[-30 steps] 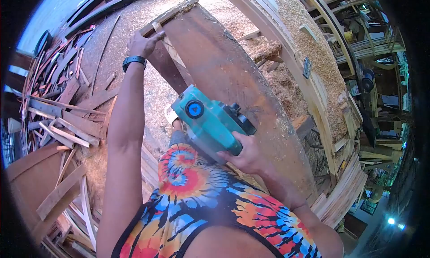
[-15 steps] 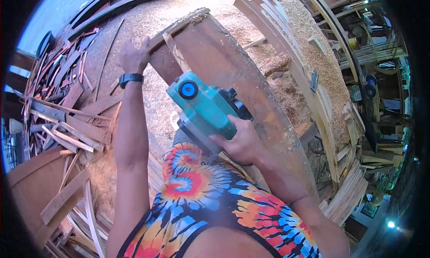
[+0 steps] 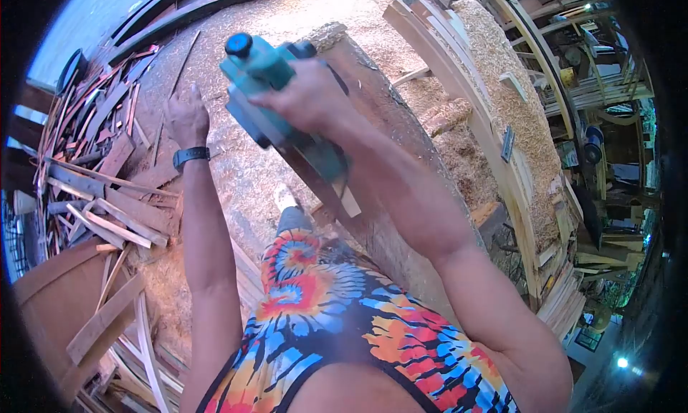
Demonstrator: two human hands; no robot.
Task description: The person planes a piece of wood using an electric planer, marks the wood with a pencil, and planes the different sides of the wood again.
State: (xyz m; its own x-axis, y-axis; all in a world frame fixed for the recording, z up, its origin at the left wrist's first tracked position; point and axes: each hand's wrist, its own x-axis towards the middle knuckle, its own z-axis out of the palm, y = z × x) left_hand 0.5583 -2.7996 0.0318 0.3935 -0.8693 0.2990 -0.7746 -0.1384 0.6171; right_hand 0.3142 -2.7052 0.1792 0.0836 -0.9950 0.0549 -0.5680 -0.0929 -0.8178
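Note:
My right hand (image 3: 308, 101) is wrapped round the handle of a teal electric planer (image 3: 251, 73) with a round dark knob at its front. The planer is at the far left end of a broad brown wooden bench (image 3: 387, 105), blurred by motion. Behind it, the pale end of a narrow wood strip (image 3: 348, 202) shows on the bench; the planer and my arm hide the rest. My left hand (image 3: 188, 117), with a dark watch on its wrist, is held out left of the planer, apart from it. Its fingers look partly spread, with nothing seen in them.
Wood shavings (image 3: 251, 176) cover the floor around the bench. Scrap wood (image 3: 107, 119) is heaped at the left, with loose sticks (image 3: 118, 223) nearer me. Long planks (image 3: 459, 76) lie over shavings on the right. My foot (image 3: 284, 196) is beside the bench.
My right hand has pushed the planer forward and left, from near my body to the bench's far end. My left hand has moved left and nearer, away from the bench end.

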